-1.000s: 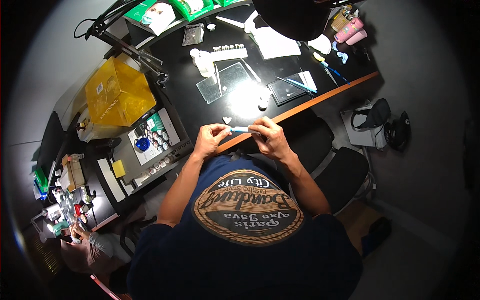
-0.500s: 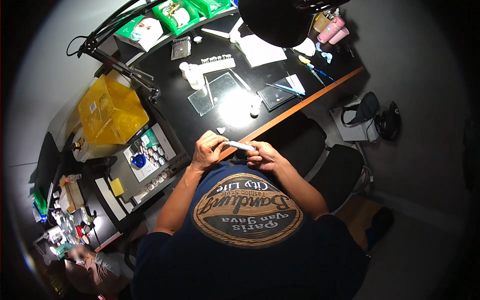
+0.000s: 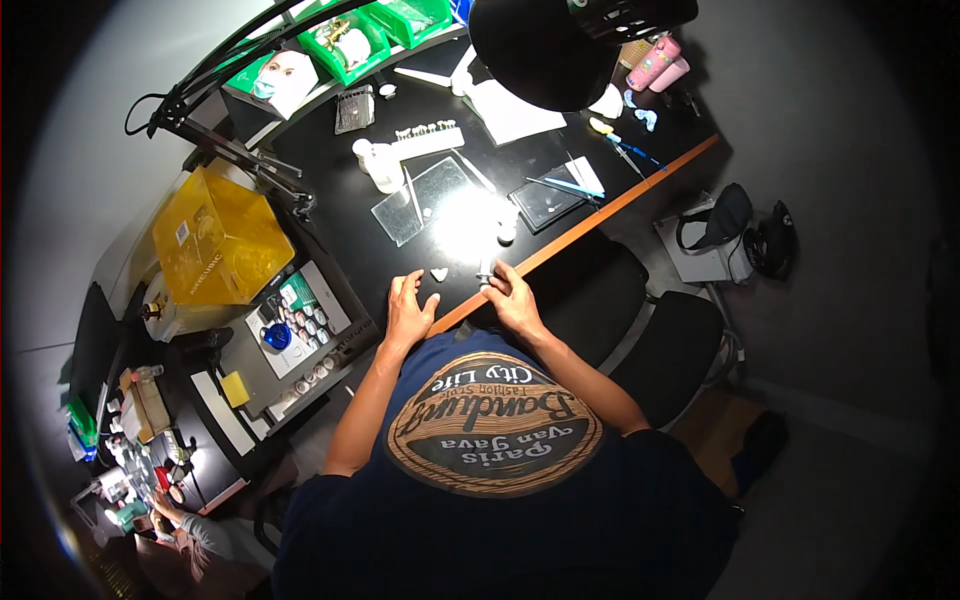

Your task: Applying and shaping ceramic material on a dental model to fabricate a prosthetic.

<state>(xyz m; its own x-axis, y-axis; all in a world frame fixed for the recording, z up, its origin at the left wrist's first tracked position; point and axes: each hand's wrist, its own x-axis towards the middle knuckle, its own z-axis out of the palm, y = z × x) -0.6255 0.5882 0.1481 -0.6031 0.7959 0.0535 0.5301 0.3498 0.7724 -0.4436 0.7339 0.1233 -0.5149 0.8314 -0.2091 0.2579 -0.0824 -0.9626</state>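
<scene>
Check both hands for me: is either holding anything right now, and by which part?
The right hand pinches a small thin tool near its lower end, tip on the black table. The left hand holds nothing; a small white piece lies beside it.

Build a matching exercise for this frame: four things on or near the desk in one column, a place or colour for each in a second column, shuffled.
Things:
1. yellow box
2. lamp shade
3. small white piece
4. green bins

Places:
A. on the shelf at the far edge of the desk
B. between the left hand and right hand
C. left of the desk, beside a tray of small pots
D. black, hanging over the desk's far right part

Pairs: 1-C, 2-D, 3-B, 4-A
</scene>
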